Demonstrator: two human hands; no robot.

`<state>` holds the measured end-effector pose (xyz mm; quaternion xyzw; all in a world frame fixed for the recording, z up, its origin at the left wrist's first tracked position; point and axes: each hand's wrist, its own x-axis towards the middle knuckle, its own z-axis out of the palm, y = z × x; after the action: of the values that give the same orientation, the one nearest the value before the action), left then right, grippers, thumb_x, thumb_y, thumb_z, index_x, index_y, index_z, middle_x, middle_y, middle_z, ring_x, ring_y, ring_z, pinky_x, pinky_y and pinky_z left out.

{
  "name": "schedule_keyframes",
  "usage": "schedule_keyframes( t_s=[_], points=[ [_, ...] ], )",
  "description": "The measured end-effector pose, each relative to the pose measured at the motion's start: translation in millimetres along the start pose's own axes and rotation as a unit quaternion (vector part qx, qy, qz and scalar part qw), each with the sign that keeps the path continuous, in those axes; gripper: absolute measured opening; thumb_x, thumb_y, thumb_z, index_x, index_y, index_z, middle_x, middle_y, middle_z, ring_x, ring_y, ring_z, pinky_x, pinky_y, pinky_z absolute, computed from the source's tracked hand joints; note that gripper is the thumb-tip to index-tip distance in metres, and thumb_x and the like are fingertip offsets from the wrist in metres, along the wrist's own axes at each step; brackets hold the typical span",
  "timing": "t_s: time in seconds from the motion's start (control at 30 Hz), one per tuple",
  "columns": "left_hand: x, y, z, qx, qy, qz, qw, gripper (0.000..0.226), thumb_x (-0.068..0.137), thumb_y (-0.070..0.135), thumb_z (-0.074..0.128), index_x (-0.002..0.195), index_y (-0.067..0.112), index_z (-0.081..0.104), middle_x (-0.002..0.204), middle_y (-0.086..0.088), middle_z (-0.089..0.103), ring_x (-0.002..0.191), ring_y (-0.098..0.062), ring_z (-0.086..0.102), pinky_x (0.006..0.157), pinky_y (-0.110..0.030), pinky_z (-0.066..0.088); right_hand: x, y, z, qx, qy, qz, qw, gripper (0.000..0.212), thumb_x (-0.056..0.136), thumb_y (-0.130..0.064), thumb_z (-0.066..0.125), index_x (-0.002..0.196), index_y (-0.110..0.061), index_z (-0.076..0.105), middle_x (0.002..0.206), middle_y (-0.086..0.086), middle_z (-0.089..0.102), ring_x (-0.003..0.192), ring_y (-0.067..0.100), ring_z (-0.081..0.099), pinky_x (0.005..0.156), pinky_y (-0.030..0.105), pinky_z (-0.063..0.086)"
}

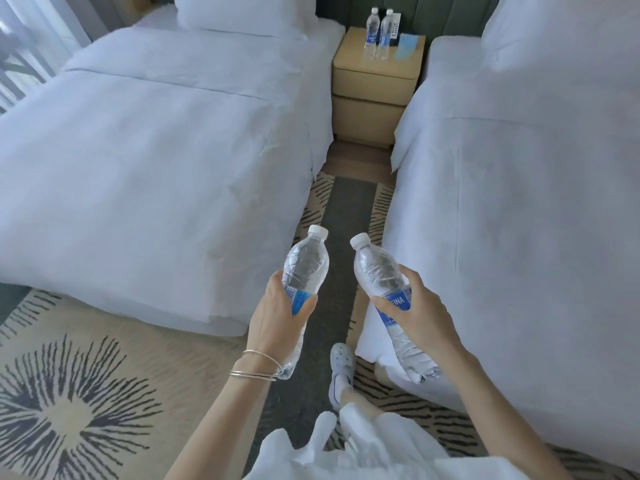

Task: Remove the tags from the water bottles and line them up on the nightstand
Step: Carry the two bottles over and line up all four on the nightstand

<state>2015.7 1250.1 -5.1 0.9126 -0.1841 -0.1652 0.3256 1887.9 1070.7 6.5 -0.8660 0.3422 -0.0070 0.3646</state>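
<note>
Item 1, left hand (277, 306): wrapped around the blue label band of a clear water bottle (304, 268), white cap pointing to 12 o'clock, base down by the bangled wrist; no tag visible on it

Item 2, right hand (419, 306): wrapped around the label of a second water bottle (384, 271), cap tilted toward 11 o'clock, base toward 5 o'clock; no tag visible here either

Item 3, nightstand (377, 81): at 12 o'clock, well apart from both hands, between the left bed (156, 150) and the right bed (519, 185); two more bottles (379, 34) stand upright on its top, just beside each other, with a pale blue card (408, 46) at their 3 o'clock; too small to tell whether these carry tags

Status, as judged: roughly half placed. Two bottles stand on the nightstand; the two in hand look tag-free and await carrying along the carpeted aisle (346, 220) and setting down in line with the standing pair. One shoe (341, 368) shows at 6 o'clock, pointing up the aisle
</note>
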Motion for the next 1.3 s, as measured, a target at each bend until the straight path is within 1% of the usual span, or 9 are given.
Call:
schedule_keyframes(
  t_s=[0.13, 0.27, 0.4, 0.53, 0.67, 0.8, 1.07, 1.2, 1.3],
  points=[
    [61, 26, 2, 0.006, -0.005, 0.012, 1.0, 0.062, 0.088, 0.046, 0.055, 0.137, 0.02, 0.027, 0.136, -0.003, 0.05, 0.109, -0.021, 0.058, 0.086, -0.028, 0.05, 63, -7, -16, -0.008, 0.014, 0.001, 1.0, 0.067, 0.081, -0.051, 0.059, 0.136, -0.025, 0.031, 0.133, -0.003, 0.052, 0.109, 0.016, 0.056, 0.08, 0.021, 0.041],
    [122, 58, 1, 0.012, -0.001, 0.022, 1.0, 0.062, 0.089, 0.046, 0.054, 0.138, 0.018, 0.027, 0.136, -0.004, 0.05, 0.11, -0.023, 0.058, 0.087, -0.032, 0.05, 129, -16, -42, -0.019, 0.027, 0.004, 0.999, 0.068, 0.081, -0.051, 0.058, 0.137, -0.024, 0.031, 0.136, -0.002, 0.049, 0.115, 0.018, 0.054, 0.081, 0.019, 0.034],
    [172, 86, 5, -0.004, 0.012, 0.027, 1.0, 0.061, 0.089, 0.044, 0.054, 0.138, 0.018, 0.027, 0.136, -0.004, 0.05, 0.11, -0.024, 0.058, 0.086, -0.03, 0.05, 180, -21, -66, -0.009, 0.047, -0.003, 0.999, 0.066, 0.081, -0.048, 0.061, 0.136, -0.024, 0.033, 0.132, -0.001, 0.052, 0.111, 0.019, 0.055, 0.08, 0.019, 0.038],
    [213, 101, 11, -0.003, -0.004, 0.022, 1.0, 0.062, 0.09, 0.044, 0.053, 0.139, 0.019, 0.026, 0.137, -0.004, 0.049, 0.112, -0.024, 0.057, 0.087, -0.031, 0.05, 216, -21, -78, 0.003, 0.05, 0.013, 0.999, 0.067, 0.08, -0.049, 0.06, 0.137, -0.024, 0.033, 0.133, -0.001, 0.052, 0.112, 0.02, 0.055, 0.085, 0.023, 0.042],
    [252, 112, 17, -0.002, -0.02, 0.025, 0.999, 0.062, 0.09, 0.044, 0.054, 0.139, 0.02, 0.025, 0.138, -0.003, 0.048, 0.112, -0.022, 0.057, 0.086, -0.029, 0.05, 251, -22, -83, 0.0, 0.045, 0.029, 0.999, 0.066, 0.081, -0.049, 0.059, 0.137, -0.024, 0.032, 0.132, -0.001, 0.053, 0.109, 0.019, 0.056, 0.081, 0.022, 0.042],
    [301, 118, 19, 0.0, -0.034, 0.045, 0.998, 0.061, 0.089, 0.045, 0.054, 0.138, 0.02, 0.026, 0.136, -0.002, 0.049, 0.11, -0.02, 0.057, 0.085, -0.026, 0.049, 293, -28, -83, -0.003, 0.057, 0.048, 0.997, 0.068, 0.08, -0.052, 0.058, 0.137, -0.026, 0.031, 0.134, -0.001, 0.052, 0.112, 0.019, 0.055, 0.09, 0.028, 0.045],
    [431, 134, -7, 0.006, -0.05, 0.087, 0.995, 0.061, 0.089, 0.045, 0.055, 0.136, 0.017, 0.028, 0.133, -0.004, 0.051, 0.106, -0.021, 0.059, 0.084, -0.028, 0.05, 402, -74, -86, -0.004, 0.09, 0.068, 0.994, 0.07, 0.08, -0.055, 0.056, 0.138, -0.026, 0.03, 0.137, -0.001, 0.049, 0.117, 0.021, 0.053, 0.097, 0.033, 0.043],
    [493, 144, -24, 0.004, -0.059, 0.119, 0.991, 0.06, 0.088, 0.042, 0.057, 0.135, 0.015, 0.031, 0.131, -0.006, 0.052, 0.105, -0.024, 0.06, 0.085, -0.031, 0.051, 453, -97, -87, 0.024, 0.116, 0.072, 0.99, 0.069, 0.08, -0.055, 0.058, 0.137, -0.027, 0.032, 0.135, -0.002, 0.05, 0.114, 0.019, 0.055, 0.092, 0.031, 0.046],
    [534, 150, -31, 0.001, -0.07, 0.137, 0.988, 0.059, 0.088, 0.042, 0.057, 0.134, 0.015, 0.032, 0.13, -0.005, 0.052, 0.104, -0.023, 0.06, 0.085, -0.032, 0.052, 483, -109, -86, 0.034, 0.127, 0.077, 0.988, 0.069, 0.079, -0.054, 0.058, 0.137, -0.027, 0.032, 0.135, -0.002, 0.05, 0.114, 0.019, 0.054, 0.094, 0.033, 0.046]
  ],
)
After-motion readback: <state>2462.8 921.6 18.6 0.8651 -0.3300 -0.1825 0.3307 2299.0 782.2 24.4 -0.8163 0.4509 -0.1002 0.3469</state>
